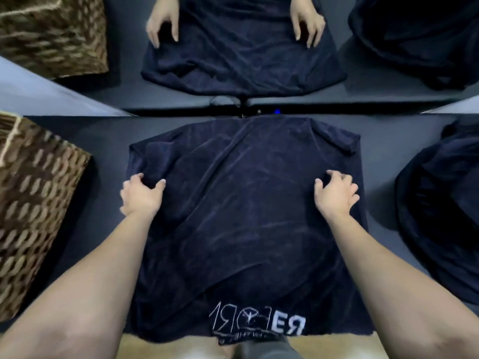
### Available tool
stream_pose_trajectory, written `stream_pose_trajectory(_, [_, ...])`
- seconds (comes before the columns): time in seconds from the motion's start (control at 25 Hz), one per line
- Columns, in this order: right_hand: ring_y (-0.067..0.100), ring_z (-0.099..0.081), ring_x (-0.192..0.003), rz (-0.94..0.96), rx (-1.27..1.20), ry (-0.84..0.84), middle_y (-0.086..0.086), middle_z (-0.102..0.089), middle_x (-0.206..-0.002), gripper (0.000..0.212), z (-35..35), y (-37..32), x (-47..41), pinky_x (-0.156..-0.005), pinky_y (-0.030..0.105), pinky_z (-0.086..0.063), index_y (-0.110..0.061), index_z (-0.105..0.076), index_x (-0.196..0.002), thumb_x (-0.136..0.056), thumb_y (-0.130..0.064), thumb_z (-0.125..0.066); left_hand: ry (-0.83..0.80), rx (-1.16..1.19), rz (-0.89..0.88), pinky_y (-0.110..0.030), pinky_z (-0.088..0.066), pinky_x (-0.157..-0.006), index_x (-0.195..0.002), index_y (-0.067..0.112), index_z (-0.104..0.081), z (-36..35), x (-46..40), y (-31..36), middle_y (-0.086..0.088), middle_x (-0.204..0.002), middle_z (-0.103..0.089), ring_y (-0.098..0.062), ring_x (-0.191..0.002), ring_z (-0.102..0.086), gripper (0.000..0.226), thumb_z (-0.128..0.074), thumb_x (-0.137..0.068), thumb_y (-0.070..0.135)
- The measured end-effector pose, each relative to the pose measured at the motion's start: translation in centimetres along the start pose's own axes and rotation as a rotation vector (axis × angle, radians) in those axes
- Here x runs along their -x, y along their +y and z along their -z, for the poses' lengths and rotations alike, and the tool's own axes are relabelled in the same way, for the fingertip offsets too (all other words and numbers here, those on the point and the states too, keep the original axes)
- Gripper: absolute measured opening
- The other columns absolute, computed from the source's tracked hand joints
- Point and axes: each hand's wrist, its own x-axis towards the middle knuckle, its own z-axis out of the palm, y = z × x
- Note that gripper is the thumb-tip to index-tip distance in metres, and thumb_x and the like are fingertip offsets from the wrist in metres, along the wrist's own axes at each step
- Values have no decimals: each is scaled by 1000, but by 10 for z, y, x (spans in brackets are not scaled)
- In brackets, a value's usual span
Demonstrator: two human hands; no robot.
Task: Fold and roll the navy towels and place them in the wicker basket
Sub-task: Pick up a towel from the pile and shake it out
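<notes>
- Navy towel (241, 216) lies spread over the middle of the dark table (103, 141), near hem hanging off the near edge, far hem just short of the far edge where a mirror (259, 81) stands.
- Left hand (141, 195): fingers curled, pinching a ridge of cloth at the towel's left border.
- Right hand (335, 195): fingers bent and spread on the right border; some cloth gathered under them, full grip cannot be told.
- Wicker basket (33, 208) sits at the left edge of the table, apart from the towel. Heap of further navy towels (440, 216) at the right edge.
- Risk: far-right corner is already turned over and the cloth is creased; folding now would likely lock in an uneven edge and give a lopsided roll.
- Risk: the overhanging near hem may drag the towel off if both hands lift.
- Writing: pale printed logo (259, 325) on dark cloth at the near edge, mirror-reversed; only "RE" legible.
</notes>
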Motion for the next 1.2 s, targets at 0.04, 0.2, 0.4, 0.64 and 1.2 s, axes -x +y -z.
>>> stream_pose_trajectory(0.04, [39,-33,-136,-48,1,26,11,-37,-153,53,2,-2,-17,-111,53,-25,-20,-47,-143,-96,-39,-61,-28,21,22,-58,-31,-110,-144,21,-46,-2,-13,11,-7,-146,-49,-32,-137,-43,74,-67,-85,61])
stream_pose_trajectory(0.2, [39,-31,-141,-328,-119,80,14,-37,-155,72,13,-12,-64,-113,54,-22,-16,-37,-150,-91,-46,-66,-44,250,89,-39,-39,-109,-126,15,-63,-7,-47,33,-6,-131,-64,-31,-123,-57,54,-69,-87,51])
stream_pose_trajectory(0.4, [39,-40,-133,-292,-103,168,15,-50,-139,53,18,-20,-96,-109,55,-24,-20,-54,-136,-93,-51,-59,112,13,-43,-41,-43,-81,-85,12,-59,3,-52,46,-14,-99,-65,-38,-98,-57,31,-46,-102,35])
stream_pose_trajectory(0.64, [40,-46,-118,-104,-47,290,21,-56,-122,32,23,-23,-114,-103,52,-30,-8,-61,-108,-98,-36,-48,220,-65,-166,-45,-47,-79,-85,6,-63,17,-64,58,-24,-95,-65,-42,-93,-61,37,-45,-100,34])
stream_pose_trajectory(1.2, [18,-56,-90,-187,-549,121,3,-62,-91,10,42,14,-172,-68,13,-45,-19,-59,-89,-95,-24,-64,82,489,162,-17,-45,-77,-83,25,-52,12,-95,49,-4,-103,-56,-15,-89,-54,19,-63,-99,22])
